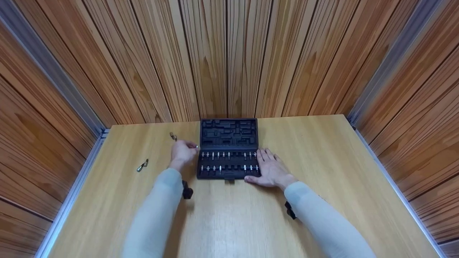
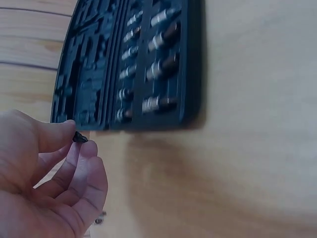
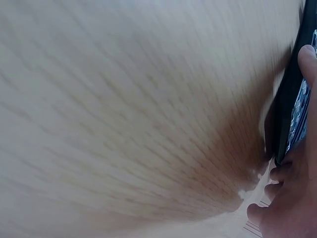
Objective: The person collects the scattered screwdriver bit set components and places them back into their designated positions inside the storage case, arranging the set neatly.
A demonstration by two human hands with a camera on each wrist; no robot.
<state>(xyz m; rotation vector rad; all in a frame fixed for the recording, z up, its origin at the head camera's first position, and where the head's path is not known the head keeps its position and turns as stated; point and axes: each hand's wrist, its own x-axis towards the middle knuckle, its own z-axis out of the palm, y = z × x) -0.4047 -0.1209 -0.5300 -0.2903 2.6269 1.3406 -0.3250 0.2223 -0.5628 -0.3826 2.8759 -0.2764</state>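
My left hand (image 1: 183,153) is at the left side of an open black case (image 1: 229,161), near its hinge. Between thumb and fingertips it pinches a small bit socket (image 2: 80,137), whose dark tip shows while the fingers hide most of the rest. My right hand (image 1: 272,170) lies over the case's right edge with its fingers straight, the thumb at the front corner. Two rows of silver bit sockets (image 2: 154,103) with dark tips sit in the case's base, with bare slots in both rows. Moulded recesses line the raised lid (image 1: 229,132).
Two loose bit sockets (image 1: 142,165) lie on the wooden table (image 1: 229,215) to the left. Another small pair of bit sockets (image 1: 173,136) rests just beyond my left hand. A wood-panelled wall (image 1: 229,64) stands directly behind the case.
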